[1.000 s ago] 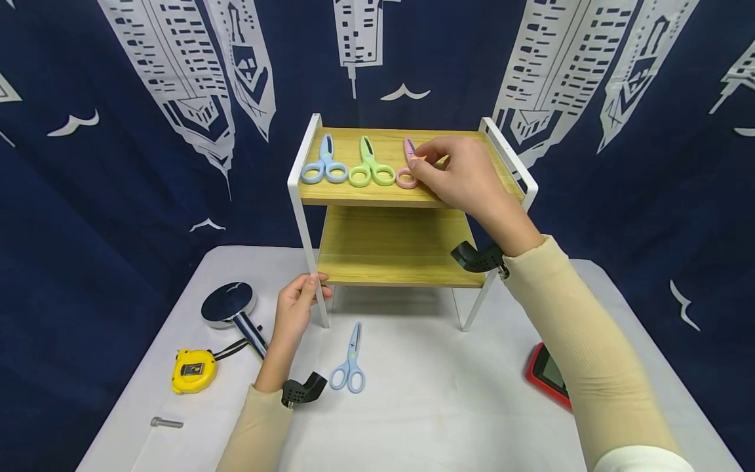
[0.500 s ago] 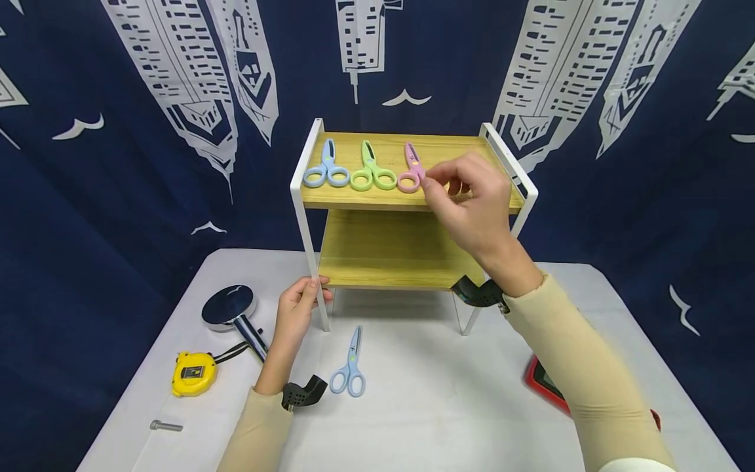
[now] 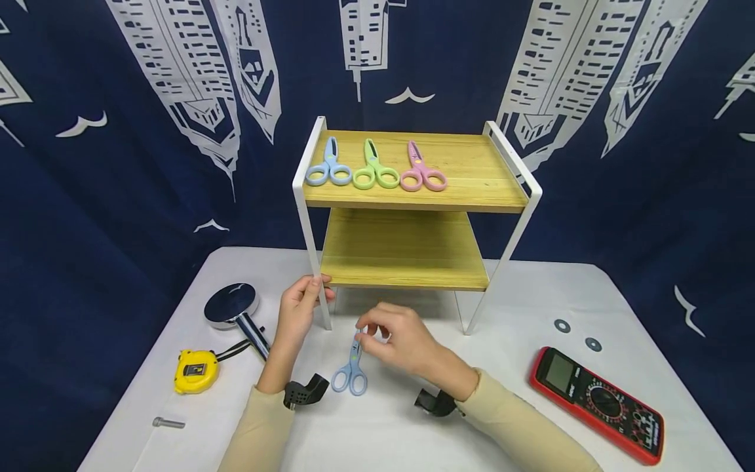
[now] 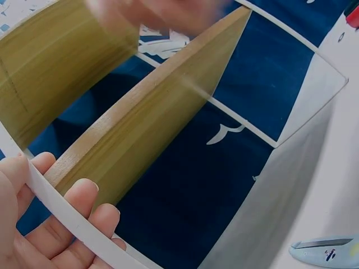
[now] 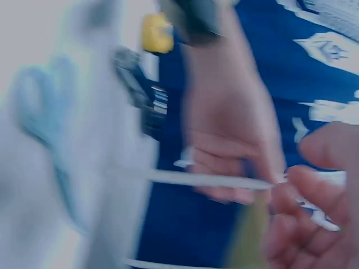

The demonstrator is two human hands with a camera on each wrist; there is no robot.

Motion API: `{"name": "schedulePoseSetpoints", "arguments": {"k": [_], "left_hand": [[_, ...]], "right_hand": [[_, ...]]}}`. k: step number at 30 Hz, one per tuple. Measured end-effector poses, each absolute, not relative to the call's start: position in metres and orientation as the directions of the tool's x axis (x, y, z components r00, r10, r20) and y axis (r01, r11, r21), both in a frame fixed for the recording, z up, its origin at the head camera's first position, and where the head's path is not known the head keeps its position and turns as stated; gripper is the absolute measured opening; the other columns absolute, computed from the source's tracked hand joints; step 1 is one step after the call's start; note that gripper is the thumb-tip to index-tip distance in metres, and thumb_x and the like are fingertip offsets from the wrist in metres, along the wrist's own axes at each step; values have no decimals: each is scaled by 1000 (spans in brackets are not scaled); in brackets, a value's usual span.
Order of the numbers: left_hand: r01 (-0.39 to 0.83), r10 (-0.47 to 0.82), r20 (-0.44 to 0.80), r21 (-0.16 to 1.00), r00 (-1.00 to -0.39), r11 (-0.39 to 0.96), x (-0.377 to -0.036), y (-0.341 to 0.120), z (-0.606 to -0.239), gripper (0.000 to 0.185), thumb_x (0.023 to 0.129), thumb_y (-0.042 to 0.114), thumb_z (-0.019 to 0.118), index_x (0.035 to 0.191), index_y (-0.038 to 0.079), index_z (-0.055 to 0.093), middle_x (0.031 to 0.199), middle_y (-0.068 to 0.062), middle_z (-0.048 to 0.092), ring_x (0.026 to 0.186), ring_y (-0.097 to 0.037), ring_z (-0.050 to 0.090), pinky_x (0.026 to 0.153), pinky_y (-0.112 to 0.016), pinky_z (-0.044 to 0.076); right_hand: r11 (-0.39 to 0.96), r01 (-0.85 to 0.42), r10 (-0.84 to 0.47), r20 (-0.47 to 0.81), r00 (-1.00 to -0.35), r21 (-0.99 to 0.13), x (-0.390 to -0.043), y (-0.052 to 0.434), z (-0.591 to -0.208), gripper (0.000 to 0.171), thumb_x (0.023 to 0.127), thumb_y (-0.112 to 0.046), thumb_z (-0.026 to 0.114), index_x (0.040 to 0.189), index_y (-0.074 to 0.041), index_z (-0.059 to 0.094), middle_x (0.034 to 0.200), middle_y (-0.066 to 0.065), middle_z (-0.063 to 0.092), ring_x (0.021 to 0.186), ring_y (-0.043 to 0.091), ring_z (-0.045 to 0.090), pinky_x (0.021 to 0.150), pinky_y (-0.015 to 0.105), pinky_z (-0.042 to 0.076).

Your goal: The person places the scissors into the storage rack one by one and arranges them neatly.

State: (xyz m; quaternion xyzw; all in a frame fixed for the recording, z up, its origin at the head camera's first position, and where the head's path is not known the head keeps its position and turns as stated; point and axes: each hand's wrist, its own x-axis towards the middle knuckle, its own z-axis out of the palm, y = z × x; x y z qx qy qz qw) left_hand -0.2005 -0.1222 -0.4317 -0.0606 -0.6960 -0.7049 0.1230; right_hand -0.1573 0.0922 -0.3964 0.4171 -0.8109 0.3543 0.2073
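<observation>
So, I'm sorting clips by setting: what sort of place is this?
Probably a staged recording setup, not a home or shop: a printed skyline curtain as backdrop, a white-covered table, and unrelated items on it, such as a multimeter and tape measure.

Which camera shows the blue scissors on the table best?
The head view: the blue scissors lie whole on the table, with the right hand at their blade end. The left wrist view catches only a sliver at its bottom corner, and the right wrist view shows them as a blue blur.

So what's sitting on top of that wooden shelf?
Three scissors lie in a row on the top shelf: blue scissors, green scissors and pink scissors. Nothing covers them; the shelf's right half is bare wood.
</observation>
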Motion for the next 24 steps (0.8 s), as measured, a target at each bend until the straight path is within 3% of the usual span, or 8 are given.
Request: {"name": "schedulePoseSetpoints", "arguments": {"k": [4, 9, 12, 17, 24], "left_hand": [[252, -82, 251, 968, -965, -6, -200, -122, -432, 34, 109, 16, 48, 113, -13, 66, 74, 11, 70, 77, -7, 69, 80, -19, 57], [243, -76, 242, 970, -967, -9, -199, -121, -431, 33, 109, 16, 48, 113, -12, 67, 74, 12, 70, 78, -8, 69, 80, -20, 57], [246, -73, 245, 969, -967, -8, -198, -121, -429, 33, 109, 16, 48, 114, -11, 66, 74, 14, 69, 78, -6, 68, 81, -20, 57], [247, -80, 247, 969, -966, 4, -199, -121, -428, 34, 109, 16, 48, 114, -11, 66, 73, 16, 69, 77, -3, 68, 80, -19, 56], [237, -85, 237, 971, -968, 10, -199, -123, -429, 34, 109, 17, 47, 115, -11, 66, 72, 18, 68, 77, -2, 68, 80, -18, 56]], "right_hand": [[571, -652, -585, 310, -749, -499, -148, 79, -434, 24, 87, -24, 77, 107, -11, 75, 80, 0, 66, 66, 5, 50, 61, 16, 41], [713, -541, -597, 18, -802, -445, -140, 68, -465, 43, 89, -41, 75, 124, -16, 72, 93, 4, 66, 70, 2, 46, 58, 19, 39], [743, -519, -578, -15, -816, -423, -137, 65, -473, 39, 88, -43, 76, 118, -18, 74, 92, 2, 63, 68, 4, 44, 54, 20, 38], [752, -503, -546, 24, -837, -426, -133, 67, -475, 19, 88, -32, 78, 101, -18, 73, 87, -1, 58, 70, 6, 44, 55, 20, 37], [753, -504, -554, 5, -832, -423, -130, 72, -473, 18, 86, -19, 80, 103, -17, 73, 90, 1, 60, 74, 8, 48, 59, 21, 39]]}}
